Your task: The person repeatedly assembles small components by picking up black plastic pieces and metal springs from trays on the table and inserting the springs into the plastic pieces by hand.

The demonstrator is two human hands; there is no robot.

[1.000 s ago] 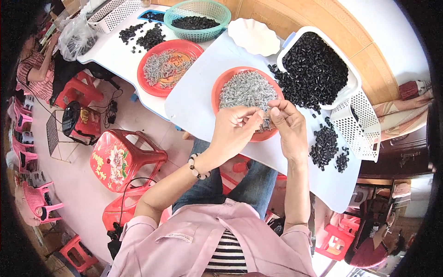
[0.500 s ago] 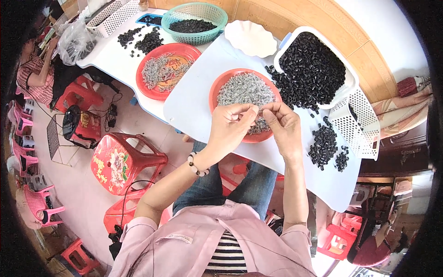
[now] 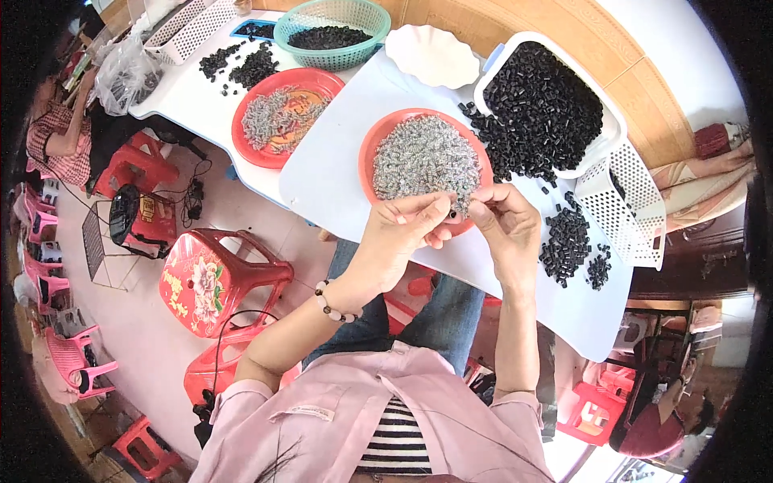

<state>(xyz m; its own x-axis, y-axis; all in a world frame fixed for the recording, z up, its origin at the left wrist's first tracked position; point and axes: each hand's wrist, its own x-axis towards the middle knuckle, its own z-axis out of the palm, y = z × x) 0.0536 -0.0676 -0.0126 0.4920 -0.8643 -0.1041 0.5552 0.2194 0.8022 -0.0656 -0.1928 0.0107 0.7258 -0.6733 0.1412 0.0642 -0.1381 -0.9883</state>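
Observation:
Over the near rim of a red plastic dish heaped with small silvery metal springs, my two hands meet. My left hand, with a beaded bracelet at the wrist, pinches with thumb and index finger. Facing it, my right hand is closed in a pinch too, its fingertips almost touching the left ones. A tiny dark piece shows between the fingertips; which hand grips it I cannot tell. Whatever else they hold is too small to make out.
Black tubular pieces fill a white tray and spill beside it; smaller piles lie nearer. A white perforated basket leans at right. A scalloped white plate, second red dish and green basket stand farther off.
Both hands have come slightly lower and nearer my body, still fingertip to fingertip. The dark piece between them now shows. The whole view has shifted a little.

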